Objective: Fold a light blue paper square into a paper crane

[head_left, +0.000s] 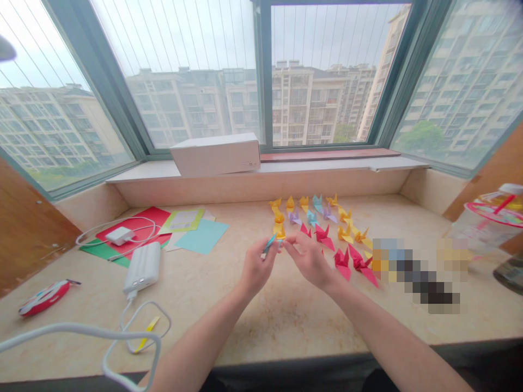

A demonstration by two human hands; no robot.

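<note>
Hands are meeting above the middle of the bench (286, 321): the left hand (255, 267) is pinching a small teal folded paper piece (269, 243) between thumb and fingertips, and the right hand (310, 260) is closing its fingertips at the piece's other end. The piece is looking narrow, creased and pointed, only partly showing. Behind the hands, about twenty paper cranes (322, 223) are sitting in rows: roughly ten yellow, five red, three teal, two lilac. To the left, four loose paper sheets (202, 237) are lying near one white power bank (143, 267), one white charger (119, 235) and one red case (44, 298). One white box (216, 154) is resting on the windowsill.
</note>
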